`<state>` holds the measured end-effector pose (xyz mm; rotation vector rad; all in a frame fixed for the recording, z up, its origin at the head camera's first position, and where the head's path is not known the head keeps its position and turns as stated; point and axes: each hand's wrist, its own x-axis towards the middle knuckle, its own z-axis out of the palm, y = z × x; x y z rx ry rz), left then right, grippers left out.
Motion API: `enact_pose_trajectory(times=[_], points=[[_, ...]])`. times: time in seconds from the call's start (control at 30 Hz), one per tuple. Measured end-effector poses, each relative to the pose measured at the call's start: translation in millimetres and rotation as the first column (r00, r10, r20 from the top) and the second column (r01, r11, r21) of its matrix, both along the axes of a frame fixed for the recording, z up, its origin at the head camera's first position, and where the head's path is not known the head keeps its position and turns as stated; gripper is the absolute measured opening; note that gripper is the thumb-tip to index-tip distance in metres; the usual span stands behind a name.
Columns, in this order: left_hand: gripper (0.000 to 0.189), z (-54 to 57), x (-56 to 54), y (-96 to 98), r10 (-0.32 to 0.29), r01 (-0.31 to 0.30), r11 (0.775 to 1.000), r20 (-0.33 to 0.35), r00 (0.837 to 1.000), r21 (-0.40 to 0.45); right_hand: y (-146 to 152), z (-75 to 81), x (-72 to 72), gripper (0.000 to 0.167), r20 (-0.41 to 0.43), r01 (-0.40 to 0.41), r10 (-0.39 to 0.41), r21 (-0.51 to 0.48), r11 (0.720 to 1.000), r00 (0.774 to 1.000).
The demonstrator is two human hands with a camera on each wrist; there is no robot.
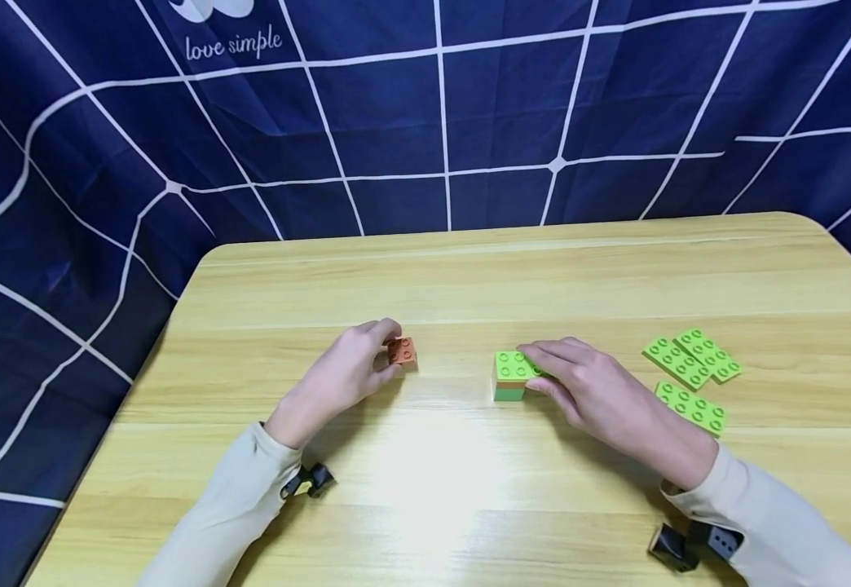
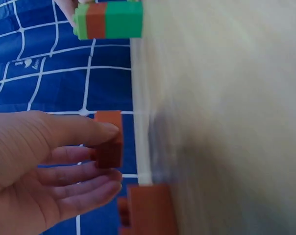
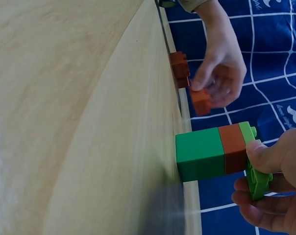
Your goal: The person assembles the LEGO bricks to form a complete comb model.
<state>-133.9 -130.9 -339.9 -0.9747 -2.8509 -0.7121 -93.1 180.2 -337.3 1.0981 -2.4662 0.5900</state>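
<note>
Between its thumb and fingers, my left hand (image 1: pixel 348 371) pinches a small orange-brown toy brick (image 1: pixel 403 350), held above the table. A second orange-brown brick (image 2: pixel 153 210) sits below that hand, partly cut off in the left wrist view. To the right, a short stack stands on the table: a dark green brick (image 3: pixel 201 152) at the bottom, an orange-brown layer (image 3: pixel 231 148), and a light green studded plate (image 1: pixel 511 365) on top. My right hand (image 1: pixel 601 391) grips this plate by its right end, which overhangs the stack; the fingers cover part of it.
Loose light green plates lie at the right: one at the back (image 1: pixel 709 356), one beside it (image 1: pixel 676 363) and one nearer (image 1: pixel 692 408). The wooden table (image 1: pixel 469 277) ends at a dark blue curtain (image 1: pixel 499 106) with white lines. Each wrist carries a black camera.
</note>
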Motion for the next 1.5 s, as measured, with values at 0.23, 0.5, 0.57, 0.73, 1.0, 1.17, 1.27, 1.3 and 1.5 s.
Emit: enact_pose_trajectory(times=[0.23, 0.5, 0.57, 0.73, 1.0, 1.17, 1.27, 1.3, 1.5], points=[[0.037, 11.5, 4.2, 15.1, -0.068, 0.071, 0.996, -0.062, 0.996, 0.049, -0.5, -0.6, -0.5, 0.055, 0.000, -0.003, 0.003, 0.013, 1.000, 1.000], [0.037, 17.6, 11.5, 36.3, -0.151, 0.145, 0.969, 0.014, 0.988, 0.202, -1.2, -1.1, -0.4, 0.042, 0.025, 0.008, -0.009, 0.028, 1.000, 1.000], [0.036, 16.6, 12.8, 41.2, -0.179, 0.164, 0.955, 0.040, 0.983, 0.247, -1.9, -0.6, -0.3, 0.041, 0.047, 0.011, -0.012, 0.029, 1.000, 0.999], [0.034, 15.7, 15.3, 50.5, -0.212, 0.185, 0.925, 0.047, 0.976, 0.331, -3.3, 0.5, 0.0, 0.046, 0.101, 0.025, -0.028, 0.031, 0.999, 0.995], [0.035, 16.9, 18.7, 64.7, -0.273, 0.243, 0.872, 0.011, 0.962, 0.425, -3.0, 0.9, 1.0, 0.046, 0.138, 0.044, -0.048, 0.031, 0.999, 0.989], [0.036, 14.8, 21.7, 72.7, -0.270, 0.237, 0.867, 0.013, 0.963, 0.438, -2.6, 0.5, 1.2, 0.047, 0.124, 0.037, -0.040, 0.024, 0.999, 0.991], [0.035, 11.6, 22.7, 76.4, -0.282, 0.251, 0.862, 0.005, 0.959, 0.440, -2.4, 0.2, 0.9, 0.047, 0.112, 0.028, -0.030, 0.017, 0.999, 0.993], [0.035, 10.4, 22.9, 77.4, -0.287, 0.258, 0.860, -0.001, 0.958, 0.440, -2.3, 0.2, 0.7, 0.047, 0.107, 0.025, -0.027, 0.014, 1.000, 0.994], [0.036, 5.9, 23.2, 80.4, -0.285, 0.278, 0.856, -0.052, 0.957, 0.436, -1.1, 0.0, 0.0, 0.046, 0.087, 0.008, -0.009, 0.005, 1.000, 0.996]])
